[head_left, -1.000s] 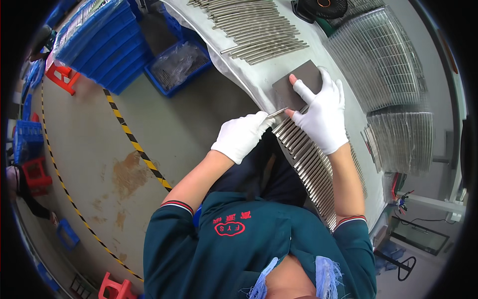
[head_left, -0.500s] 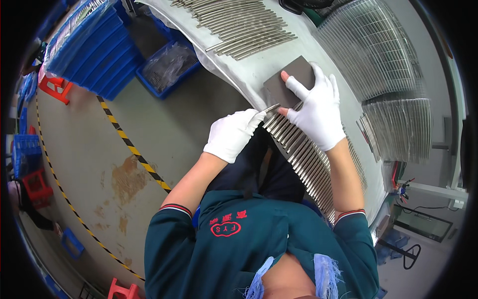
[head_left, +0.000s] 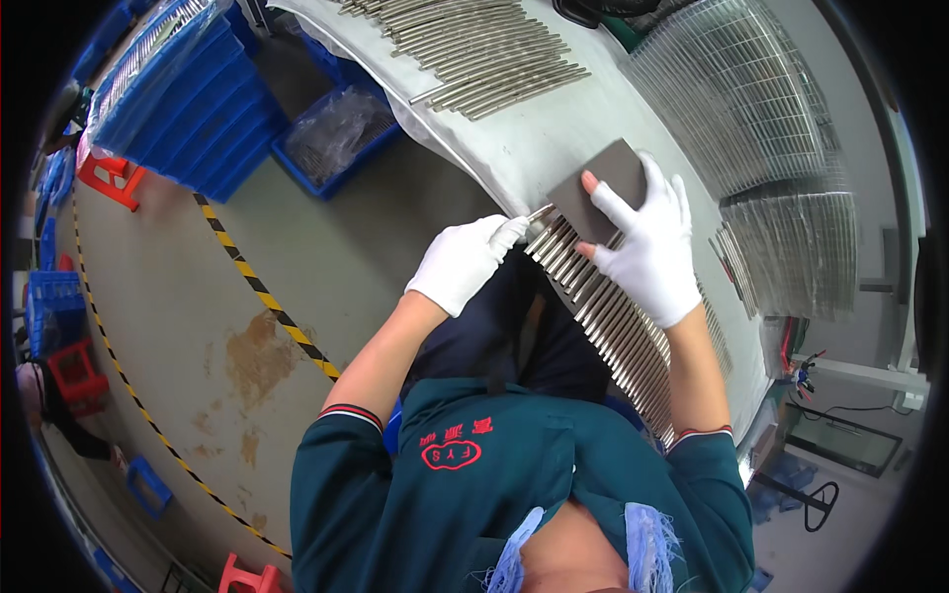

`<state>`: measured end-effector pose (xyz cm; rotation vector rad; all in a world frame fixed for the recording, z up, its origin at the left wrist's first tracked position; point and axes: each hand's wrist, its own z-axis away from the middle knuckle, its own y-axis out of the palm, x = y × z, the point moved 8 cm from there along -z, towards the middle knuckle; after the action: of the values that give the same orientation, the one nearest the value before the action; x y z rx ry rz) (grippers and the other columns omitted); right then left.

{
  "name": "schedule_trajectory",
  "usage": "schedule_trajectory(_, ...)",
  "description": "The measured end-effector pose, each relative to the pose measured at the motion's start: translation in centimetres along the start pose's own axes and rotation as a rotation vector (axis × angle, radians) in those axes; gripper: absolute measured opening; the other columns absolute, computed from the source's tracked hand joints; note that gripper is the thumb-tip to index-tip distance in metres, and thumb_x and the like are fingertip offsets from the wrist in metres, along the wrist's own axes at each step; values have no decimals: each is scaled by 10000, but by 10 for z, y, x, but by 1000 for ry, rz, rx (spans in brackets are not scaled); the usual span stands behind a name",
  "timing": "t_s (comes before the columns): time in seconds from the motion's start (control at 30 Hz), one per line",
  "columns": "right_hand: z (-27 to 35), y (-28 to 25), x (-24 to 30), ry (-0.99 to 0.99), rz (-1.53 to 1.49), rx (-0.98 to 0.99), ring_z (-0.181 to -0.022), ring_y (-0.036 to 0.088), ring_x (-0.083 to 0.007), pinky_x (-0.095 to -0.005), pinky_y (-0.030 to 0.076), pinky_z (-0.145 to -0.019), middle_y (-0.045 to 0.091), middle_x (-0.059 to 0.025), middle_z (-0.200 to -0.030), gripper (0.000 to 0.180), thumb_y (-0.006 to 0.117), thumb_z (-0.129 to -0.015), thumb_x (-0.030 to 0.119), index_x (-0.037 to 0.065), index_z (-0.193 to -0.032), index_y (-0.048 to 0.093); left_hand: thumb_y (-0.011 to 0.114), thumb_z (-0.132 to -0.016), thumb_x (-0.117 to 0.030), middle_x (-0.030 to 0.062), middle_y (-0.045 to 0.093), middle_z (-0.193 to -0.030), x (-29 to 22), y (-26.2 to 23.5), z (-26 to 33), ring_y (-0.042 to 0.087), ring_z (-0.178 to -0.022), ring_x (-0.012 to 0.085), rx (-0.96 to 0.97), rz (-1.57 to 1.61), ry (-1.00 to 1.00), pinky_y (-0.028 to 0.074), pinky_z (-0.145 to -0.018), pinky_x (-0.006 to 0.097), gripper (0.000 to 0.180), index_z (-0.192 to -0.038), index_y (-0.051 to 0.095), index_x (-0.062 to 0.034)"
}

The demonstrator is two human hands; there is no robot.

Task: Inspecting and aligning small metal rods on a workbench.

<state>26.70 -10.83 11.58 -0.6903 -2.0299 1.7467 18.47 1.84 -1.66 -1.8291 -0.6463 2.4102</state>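
Observation:
My left hand (head_left: 463, 265), in a white glove with bare fingertips, is closed on the near end of a thin metal rod (head_left: 540, 211) at the table's edge. The rod's far part runs under a dark grey rectangular pad (head_left: 578, 198). My right hand (head_left: 647, 247), gloved the same way, grips this pad from its right side, with the thumb and a finger apart on its face. Just below the pad, a long row of metal rods (head_left: 613, 331) lies side by side, partly hidden by my right hand and forearm.
More metal rods (head_left: 484, 54) lie on the white-covered table (head_left: 514, 148) at the far side. Plastic-wrapped rod bundles (head_left: 736, 109) line the right. Stacked blue crates (head_left: 198, 114), a blue bin (head_left: 336, 138) and a red stool (head_left: 111, 176) stand on the floor at left.
My right hand and the grey pad have shifted to the right and slightly nearer, along the rod. My left hand has barely moved and keeps its hold on the rod.

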Motion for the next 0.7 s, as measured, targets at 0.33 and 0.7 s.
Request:
schedule_trajectory(0.33,-14,-4,3,-3,-6,-34,-1265,405,-401,-563,236,-1100,392,-250,-1359,653,811,-639,326,284,-1252,590,468,-958,-450,151,671,-931,-4,4,2,628,-871,362,-56,-22,51,501,-770,400,410,-1024,666,-97)
schedule_trajectory(0.7,-23,-4,-5,11,30,-13,-1276,404,-387,-556,221,-1108,379,-266,-1374,629,800,-665,303,280,-1259,593,511,-948,-382,134,670,-857,-22,1,4,637,-796,350,-46,-338,182,505,-697,431,294,-999,648,-126)
